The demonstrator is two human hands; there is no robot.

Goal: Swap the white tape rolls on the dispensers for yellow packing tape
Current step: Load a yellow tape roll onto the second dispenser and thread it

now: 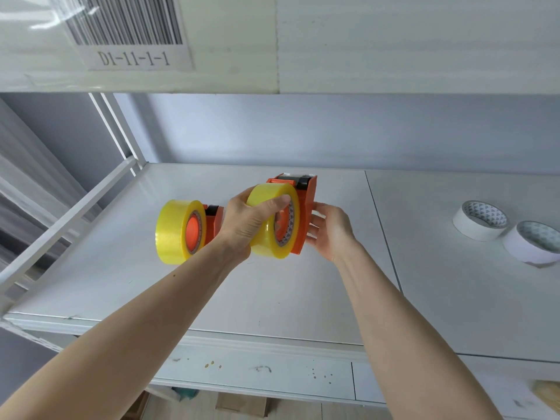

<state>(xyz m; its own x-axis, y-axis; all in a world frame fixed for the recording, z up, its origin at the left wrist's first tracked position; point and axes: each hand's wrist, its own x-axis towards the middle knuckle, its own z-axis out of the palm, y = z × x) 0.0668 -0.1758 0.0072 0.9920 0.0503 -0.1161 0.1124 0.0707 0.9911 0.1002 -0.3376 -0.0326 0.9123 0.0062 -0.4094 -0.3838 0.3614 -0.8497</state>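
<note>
Left grip (251, 222) clasps yellow roll (272, 221), right grip (328, 228) braces dispenser (306, 207) (fingertips hidden).

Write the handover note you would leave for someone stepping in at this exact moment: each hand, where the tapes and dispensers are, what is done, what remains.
Left hand: grip closed around the second yellow packing tape roll, on the raised orange plastic dispenser.
Right hand: steadies that dispenser's far side.
Other orange dispenser: on the white shelf, yellow roll fitted.
Two white tape rolls: off, lying right.
Left: confirm seating, set it down.
</note>
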